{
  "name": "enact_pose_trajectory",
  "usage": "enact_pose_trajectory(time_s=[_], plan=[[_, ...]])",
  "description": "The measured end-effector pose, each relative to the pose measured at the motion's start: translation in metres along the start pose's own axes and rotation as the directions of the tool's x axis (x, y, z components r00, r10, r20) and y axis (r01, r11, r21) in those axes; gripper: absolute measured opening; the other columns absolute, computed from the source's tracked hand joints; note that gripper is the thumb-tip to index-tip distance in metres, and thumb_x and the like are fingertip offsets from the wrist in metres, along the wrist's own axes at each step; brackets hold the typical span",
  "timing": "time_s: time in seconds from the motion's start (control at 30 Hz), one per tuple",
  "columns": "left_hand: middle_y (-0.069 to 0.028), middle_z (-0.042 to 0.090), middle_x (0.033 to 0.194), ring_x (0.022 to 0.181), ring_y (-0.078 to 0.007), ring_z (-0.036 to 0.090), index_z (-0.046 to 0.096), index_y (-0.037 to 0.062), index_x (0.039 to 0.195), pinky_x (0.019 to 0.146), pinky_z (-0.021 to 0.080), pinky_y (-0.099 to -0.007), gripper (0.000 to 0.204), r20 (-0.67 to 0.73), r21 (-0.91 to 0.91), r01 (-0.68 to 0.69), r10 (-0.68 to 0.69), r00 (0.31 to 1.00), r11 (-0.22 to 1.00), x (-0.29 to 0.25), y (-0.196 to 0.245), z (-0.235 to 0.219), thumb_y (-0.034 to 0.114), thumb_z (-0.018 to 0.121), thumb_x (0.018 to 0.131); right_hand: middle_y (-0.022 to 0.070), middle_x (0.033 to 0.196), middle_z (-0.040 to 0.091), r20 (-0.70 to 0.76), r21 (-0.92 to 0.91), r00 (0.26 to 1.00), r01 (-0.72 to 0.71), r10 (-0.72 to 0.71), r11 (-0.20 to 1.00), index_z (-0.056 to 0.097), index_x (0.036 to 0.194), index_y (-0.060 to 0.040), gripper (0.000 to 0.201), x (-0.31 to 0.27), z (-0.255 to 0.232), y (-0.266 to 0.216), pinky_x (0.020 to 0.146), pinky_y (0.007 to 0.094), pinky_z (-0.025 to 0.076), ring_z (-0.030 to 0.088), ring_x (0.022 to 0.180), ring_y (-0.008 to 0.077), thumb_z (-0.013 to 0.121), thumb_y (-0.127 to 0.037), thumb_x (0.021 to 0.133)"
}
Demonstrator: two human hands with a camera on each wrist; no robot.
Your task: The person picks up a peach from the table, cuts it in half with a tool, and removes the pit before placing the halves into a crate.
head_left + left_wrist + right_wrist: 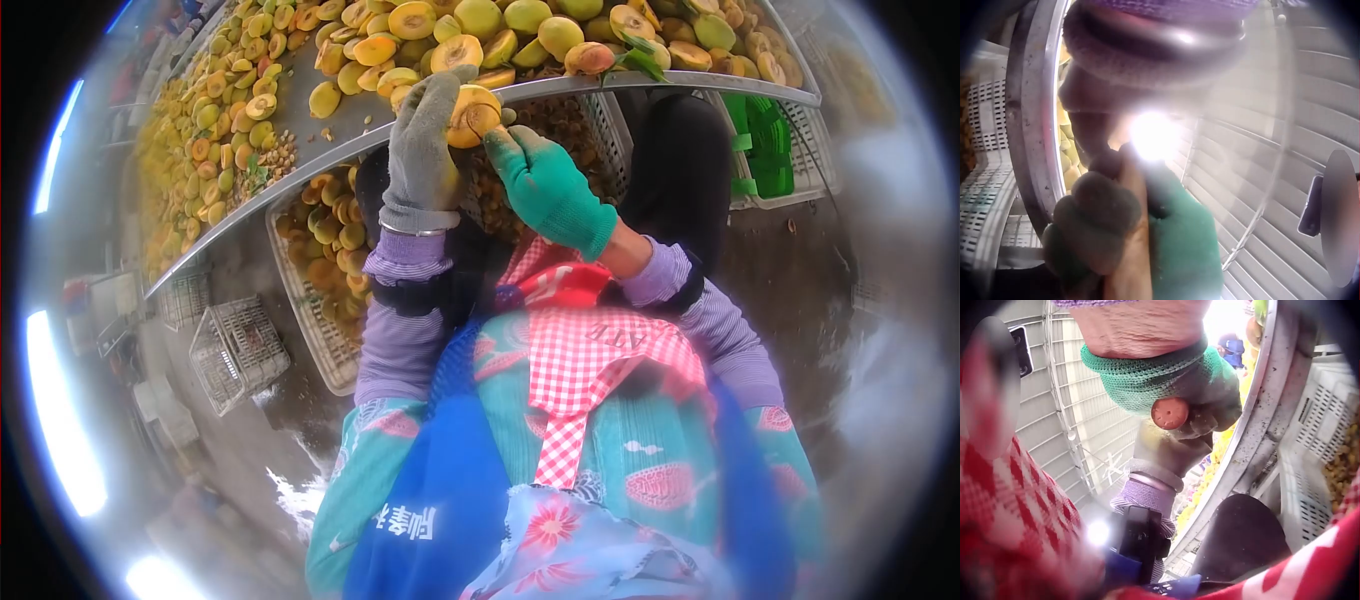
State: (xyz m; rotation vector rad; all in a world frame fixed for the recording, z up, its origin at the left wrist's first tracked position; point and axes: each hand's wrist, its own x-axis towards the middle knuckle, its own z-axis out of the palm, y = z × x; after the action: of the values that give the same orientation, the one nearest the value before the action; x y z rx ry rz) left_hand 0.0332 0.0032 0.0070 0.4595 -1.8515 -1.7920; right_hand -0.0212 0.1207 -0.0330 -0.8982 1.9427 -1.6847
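Observation:
My left hand (425, 150), in a grey glove, holds a cut yellow-orange stone fruit (473, 117) at the near rim of the metal table. The fruit's brown hollow faces up toward the head camera. Close beside it on the right, my right hand (553, 192) in a green glove has its fingertips right at the fruit's edge. That hand grips a tool with a reddish-brown, round-ended handle (1169, 414), its end showing in the right wrist view. The tool's working end is hidden. Heaped stone fruit halves (415, 20) lie just beyond the hands.
The metal table's raised rim (370, 138) curves across in front of me. Beneath it stand a white crate (335, 365) of fruit halves and another crate (607, 125) with brown pieces. A green basket (770, 150) is at right, and an overturned-looking crate (238, 350) lies on the floor at left.

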Motion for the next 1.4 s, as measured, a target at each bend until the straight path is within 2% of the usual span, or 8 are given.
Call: enact_pose_trajectory(time_s=[0.2,0.4,0.47,0.7,0.8,0.9,1.1,1.4], plan=[[-0.0146,0.069,0.094,0.086,-0.025,0.07,0.062,-0.0015,0.103,0.078,0.056,-0.0356,0.017,0.065,-0.13,-0.005,0.014,0.998,0.992,-0.002,-0.008,-0.004,0.01,0.057,0.092,0.0197,0.075,0.062,0.099,0.206,0.99,-0.119,0.1,0.971,0.063,0.086,0.0013,0.041,-0.002,-0.004,-0.011,0.066,0.0425,0.047,0.06,0.069,0.0359,0.048,-0.034,0.101],[-0.0115,0.07,0.086,0.078,-0.0204,0.071,0.062,-0.003,0.098,0.071,0.057,-0.0321,0.013,0.135,0.645,-0.49,0.544,0.828,0.586,0.003,-0.004,0.005,0.003,0.059,0.087,0.0106,0.067,0.059,-0.048,0.143,0.98,0.2,-0.195,0.969,0.063,0.087,-0.0003,0.044,0.007,0.005,0.016,0.054,0.0334,0.045,0.056,0.057,0.0188,0.045,-0.038,0.103],[-0.0125,0.068,0.086,0.076,-0.0218,0.068,0.062,-0.0023,0.097,0.067,0.056,-0.0323,0.018,-0.061,0.214,-0.231,0.249,0.967,0.949,0.002,-0.001,0.014,0.012,0.052,0.095,0.0075,0.065,0.058,-0.011,0.287,0.999,0.037,-0.035,0.957,0.063,0.088,-0.0014,0.044,0.0,0.007,-0.001,0.052,0.0306,0.044,0.053,0.054,0.0152,0.044,-0.038,0.103],[-0.0127,0.067,0.086,0.072,-0.0208,0.068,0.062,-0.0028,0.094,0.065,0.056,-0.0302,0.024,0.07,-0.212,0.054,-0.04,0.997,0.976,0.006,0.006,0.01,0.018,0.049,0.099,0.003,0.079,0.057,0.29,0.424,0.903,-0.419,0.318,0.803,0.06,0.101,0.0008,0.032,0.002,-0.013,-0.022,0.063,0.0284,0.045,0.051,0.071,0.0105,0.043,-0.026,0.104],[-0.0133,0.066,0.085,0.068,-0.0208,0.066,0.062,-0.0028,0.094,0.062,0.055,-0.029,0.032,0.167,-0.195,0.264,-0.233,0.958,0.944,0.015,0.005,0.003,0.024,0.046,0.102,0.002,0.06,0.053,0.071,0.475,0.995,-0.098,0.073,0.874,0.059,0.087,-0.0042,0.043,-0.01,0.014,0.0,0.046,0.0272,0.039,0.047,0.049,0.0107,0.042,-0.041,0.103],[-0.0133,0.066,0.079,0.067,-0.0211,0.066,0.065,-0.0039,0.09,0.063,0.054,-0.0302,0.043,0.038,-0.159,0.221,-0.218,0.975,0.962,0.014,0.001,0.016,0.034,0.048,0.102,0.0028,0.061,0.054,0.34,0.524,0.843,-0.538,0.417,0.66,0.057,0.087,-0.0068,0.045,-0.008,-0.001,-0.027,0.046,0.0267,0.04,0.05,0.049,0.0118,0.041,-0.046,0.101],[-0.0135,0.066,0.077,0.068,-0.0197,0.064,0.066,-0.0043,0.085,0.066,0.052,-0.0297,0.046,0.235,-0.129,0.228,-0.194,0.953,0.965,0.02,0.004,0.013,0.035,0.048,0.102,-0.0014,0.06,0.048,0.729,0.678,0.679,-0.734,0.091,0.041,0.052,0.088,-0.0132,0.043,-0.006,-0.02,-0.018,0.047,0.0302,0.038,0.045,0.049,0.0121,0.037,-0.051,0.101],[-0.0123,0.065,0.078,0.07,-0.0205,0.061,0.063,0.0001,0.083,0.07,0.051,-0.0318,0.045,0.409,-0.239,0.233,-0.119,0.905,0.943,0.034,-0.007,0.015,0.037,0.045,0.102,-0.0038,0.06,0.044,0.698,0.711,0.713,-0.701,0.063,0.055,0.052,0.089,-0.0157,0.042,-0.005,-0.025,-0.026,0.049,0.0295,0.037,0.042,0.049,0.0122,0.034,-0.052,0.103]])
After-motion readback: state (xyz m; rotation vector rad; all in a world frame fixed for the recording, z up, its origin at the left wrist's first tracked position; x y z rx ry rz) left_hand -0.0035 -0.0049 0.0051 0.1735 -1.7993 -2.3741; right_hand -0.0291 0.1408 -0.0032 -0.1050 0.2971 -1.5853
